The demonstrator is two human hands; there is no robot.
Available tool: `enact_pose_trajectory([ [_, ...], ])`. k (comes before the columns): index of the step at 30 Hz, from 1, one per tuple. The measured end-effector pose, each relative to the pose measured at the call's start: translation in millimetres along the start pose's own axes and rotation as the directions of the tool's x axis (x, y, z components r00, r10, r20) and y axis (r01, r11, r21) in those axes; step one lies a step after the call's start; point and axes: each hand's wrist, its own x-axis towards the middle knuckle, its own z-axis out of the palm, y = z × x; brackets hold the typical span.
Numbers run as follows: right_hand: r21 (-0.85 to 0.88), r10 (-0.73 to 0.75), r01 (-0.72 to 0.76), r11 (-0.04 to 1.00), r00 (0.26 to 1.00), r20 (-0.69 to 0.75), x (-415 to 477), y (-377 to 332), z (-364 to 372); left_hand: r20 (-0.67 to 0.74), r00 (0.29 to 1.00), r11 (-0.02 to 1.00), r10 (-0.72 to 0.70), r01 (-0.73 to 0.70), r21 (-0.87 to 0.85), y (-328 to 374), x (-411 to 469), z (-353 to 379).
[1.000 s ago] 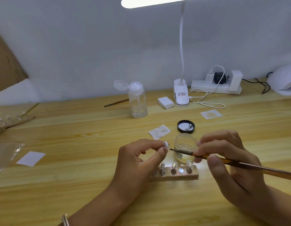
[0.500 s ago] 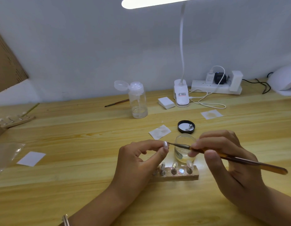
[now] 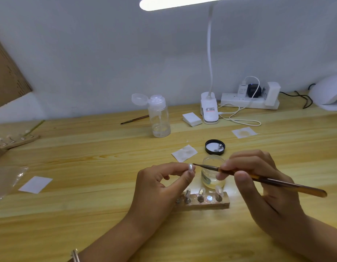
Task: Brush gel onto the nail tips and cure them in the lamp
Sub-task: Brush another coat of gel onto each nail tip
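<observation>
My left hand [image 3: 160, 184] pinches a pale nail tip [image 3: 190, 167] between thumb and forefinger, above the table. My right hand [image 3: 258, 178] grips a thin brown brush [image 3: 258, 177], whose bristle point touches the tip's upper edge. Behind the brush stands an open clear gel jar [image 3: 213, 174]. In front of it a wooden holder block [image 3: 205, 201] carries several nail tips on small stands. The white curing lamp [image 3: 329, 93] sits at the far right edge, partly cut off.
The jar's black lid [image 3: 215, 147] lies behind the jar. A clear pump bottle [image 3: 159, 118], white pads [image 3: 191, 119], paper squares [image 3: 184, 153], a second brush [image 3: 134, 119], a desk lamp base [image 3: 209, 110] and a power strip [image 3: 251, 100] stand further back. Another holder [image 3: 18, 139] lies far left.
The brush has risen from in front of the jar and slid left, so its point now meets the nail tip held by my left hand. My left hand has barely moved.
</observation>
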Motion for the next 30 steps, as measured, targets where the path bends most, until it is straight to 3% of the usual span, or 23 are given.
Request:
enact_pose_trajectory([
  [8,0.028,-0.021,0.02,0.999,0.998,0.051,-1.2,-3.2,0.6,0.004,1.0,1.0,-0.004,0.004,0.002,0.7,0.5,-0.4],
  [12,0.022,-0.001,0.001,1.0,1.0,0.01,1.4,-4.0,-1.5,0.0,1.0,1.0,-0.001,0.001,-0.013,0.0,0.6,-0.4],
  [20,-0.16,0.247,-0.265,0.951,0.961,-0.124,10.5,7.8,-7.3,0.009,1.0,0.999,-0.003,0.003,-0.05,-2.3,3.1,-0.5],
  [30,-0.348,0.172,-0.168,0.922,0.985,-0.021,11.9,15.3,-1.4,0.0,1.0,0.999,0.001,-0.001,-0.044,-4.0,4.4,0.6],
])
